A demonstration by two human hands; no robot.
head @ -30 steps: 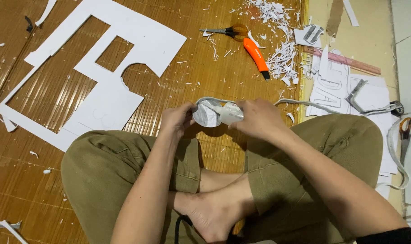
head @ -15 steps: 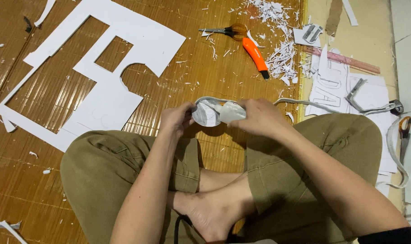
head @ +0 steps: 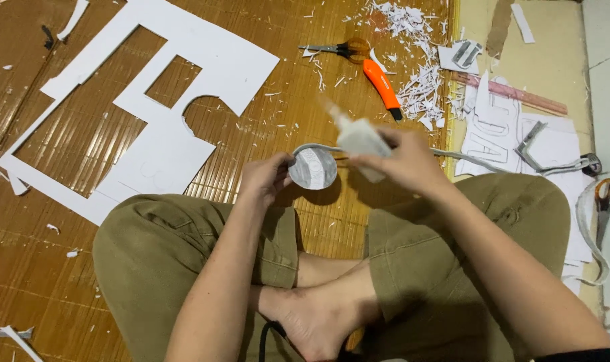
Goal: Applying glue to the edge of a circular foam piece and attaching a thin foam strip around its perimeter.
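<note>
While fingers (head: 278, 175) pinch the disc's (head: 313, 168) edge, bare mat (head: 264, 127) lies beyond.

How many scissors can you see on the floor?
2. One pair of scissors lies at the top, beside the orange knife. Another pair sits at the right edge, partly cut off. More could hide under the paper scraps.

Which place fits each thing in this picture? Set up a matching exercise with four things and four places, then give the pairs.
Things:
1. round grey disc
2. white bottle
3. orange utility knife
4. white cut-out sheet

Places:
A. on the mat, far left of the hands
B. in the right hand
C. in the left hand
D. beside the scissors

Pairs: 1-C, 2-B, 3-D, 4-A
</note>
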